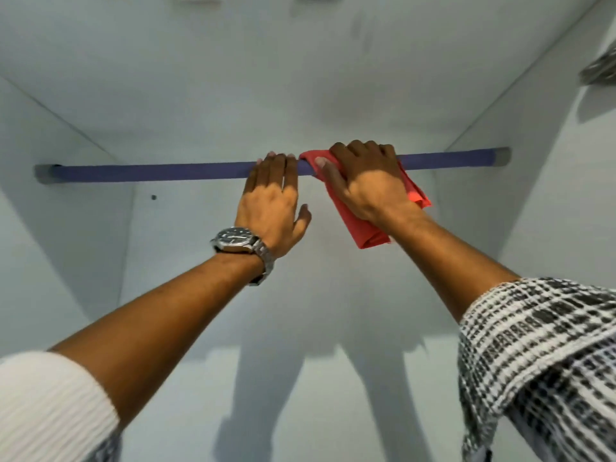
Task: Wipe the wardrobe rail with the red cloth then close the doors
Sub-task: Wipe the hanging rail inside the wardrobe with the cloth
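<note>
Both hands are up on the rail (150, 169), inside a white wardrobe interior (233, 95).

Rail: purple bar, horizontal, spanning wall to wall, each end in a grey socket (503, 157).

Right hand (366, 181): fingers curled over the top of the rail, clamping the red cloth (363, 225) against it. The cloth wraps the bar under the palm, and the thumb presses on the cloth's left edge. Its folded remainder hangs down below the wrist, with one corner sticking out to the right of the hand.

Left hand (271, 198): just beside the cloth on its left, not touching it as far as visible. Fingers held together and hooked over the bar, fingertips just showing past its top edge. Thumb out to the side, off the rail. No cloth in this hand; it grips the bare bar only.

Left wrist carries a metal wristwatch (238, 241) with a dark dial. White ribbed sleeve (50, 405) on the left arm, black-and-white checked sleeve (540, 361) on the right.

Arm shadows fall on the back panel below the rail. Wardrobe doors are out of frame. A blurred object at the upper right edge can't be identified.
</note>
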Demonstrator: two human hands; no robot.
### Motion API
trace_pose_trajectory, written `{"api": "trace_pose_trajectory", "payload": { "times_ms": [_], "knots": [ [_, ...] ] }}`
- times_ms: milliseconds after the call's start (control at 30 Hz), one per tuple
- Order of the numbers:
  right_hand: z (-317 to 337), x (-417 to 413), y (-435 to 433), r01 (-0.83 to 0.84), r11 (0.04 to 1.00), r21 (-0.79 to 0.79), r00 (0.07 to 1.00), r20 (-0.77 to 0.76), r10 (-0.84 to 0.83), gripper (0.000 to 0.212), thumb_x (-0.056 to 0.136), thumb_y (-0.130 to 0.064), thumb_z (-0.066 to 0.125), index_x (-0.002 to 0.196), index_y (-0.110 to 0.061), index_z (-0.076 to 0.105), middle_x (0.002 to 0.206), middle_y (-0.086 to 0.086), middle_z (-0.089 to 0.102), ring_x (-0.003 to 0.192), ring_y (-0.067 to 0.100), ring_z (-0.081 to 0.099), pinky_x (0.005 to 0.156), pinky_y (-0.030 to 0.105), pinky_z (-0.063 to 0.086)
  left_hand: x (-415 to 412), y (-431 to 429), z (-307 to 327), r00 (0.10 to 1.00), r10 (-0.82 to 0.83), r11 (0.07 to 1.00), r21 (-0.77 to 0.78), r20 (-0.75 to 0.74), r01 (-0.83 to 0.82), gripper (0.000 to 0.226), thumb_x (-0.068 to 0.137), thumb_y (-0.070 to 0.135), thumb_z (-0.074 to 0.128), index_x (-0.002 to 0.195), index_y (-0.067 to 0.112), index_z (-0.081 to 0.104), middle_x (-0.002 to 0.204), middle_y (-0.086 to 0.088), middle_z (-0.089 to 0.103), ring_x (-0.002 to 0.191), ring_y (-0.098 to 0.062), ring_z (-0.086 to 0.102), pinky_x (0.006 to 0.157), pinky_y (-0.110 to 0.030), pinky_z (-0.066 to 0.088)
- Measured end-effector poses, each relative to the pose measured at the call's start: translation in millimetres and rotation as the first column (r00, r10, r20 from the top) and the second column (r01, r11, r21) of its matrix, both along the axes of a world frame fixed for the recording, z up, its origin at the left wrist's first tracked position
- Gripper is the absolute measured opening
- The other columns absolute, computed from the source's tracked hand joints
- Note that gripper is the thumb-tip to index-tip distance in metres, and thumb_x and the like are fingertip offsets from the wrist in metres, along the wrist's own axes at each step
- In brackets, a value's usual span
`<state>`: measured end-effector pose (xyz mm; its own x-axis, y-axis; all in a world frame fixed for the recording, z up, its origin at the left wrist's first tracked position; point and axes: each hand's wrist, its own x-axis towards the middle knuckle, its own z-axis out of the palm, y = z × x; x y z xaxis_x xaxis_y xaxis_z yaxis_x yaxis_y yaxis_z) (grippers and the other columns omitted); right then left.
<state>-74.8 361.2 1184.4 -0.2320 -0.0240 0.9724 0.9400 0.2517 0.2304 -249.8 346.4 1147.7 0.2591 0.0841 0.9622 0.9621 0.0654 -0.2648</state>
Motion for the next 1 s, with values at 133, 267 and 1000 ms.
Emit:
{"api": "trace_pose_trajectory", "payload": {
  "times_ms": [133, 267, 1000],
  "knots": [
    [-2, 79, 7, 0.077, 0.997, 0.013, 0.994, -0.075, -0.076, 0.050, 0.109, -0.053, 0.028, 0.114, -0.017, 0.062, 0.106, 0.009, 0.072, 0.098, 0.032, 0.065, 0.099, 0.045, 0.045, 75, 11, 5, 0.997, -0.077, 0.997, 0.004, -0.004, 0.077, 0.080, 0.091, 0.045, 0.056, 0.151, 0.002, 0.027, 0.152, -0.020, 0.037, 0.144, -0.037, 0.031, 0.125, -0.048, 0.019],
    [1, 132, 9, 0.199, 0.978, 0.059, 0.973, -0.136, -0.189, 0.056, 0.109, -0.050, 0.029, 0.101, -0.008, 0.065, 0.095, 0.015, 0.073, 0.091, 0.035, 0.064, 0.097, 0.045, 0.045, 119, 21, 8, 0.995, -0.096, 0.995, -0.001, -0.005, 0.096, 0.083, 0.092, 0.047, 0.055, 0.154, 0.003, 0.021, 0.156, -0.020, 0.033, 0.146, -0.037, 0.027, 0.126, -0.047, 0.014],
    [-3, -173, -11, -0.030, 1.000, 0.003, 0.991, -0.133, 0.030, 0.049, 0.110, -0.043, 0.026, 0.109, -0.012, 0.064, 0.107, 0.008, 0.071, 0.097, 0.031, 0.060, 0.095, 0.045, 0.041, -168, -19, -6, 0.979, 0.158, 0.984, 0.065, 0.131, -0.167, 0.072, 0.090, 0.034, 0.062, 0.148, 0.003, 0.032, 0.146, -0.022, 0.045, 0.135, -0.041, 0.043, 0.116, -0.056, 0.035]
  ]
}}
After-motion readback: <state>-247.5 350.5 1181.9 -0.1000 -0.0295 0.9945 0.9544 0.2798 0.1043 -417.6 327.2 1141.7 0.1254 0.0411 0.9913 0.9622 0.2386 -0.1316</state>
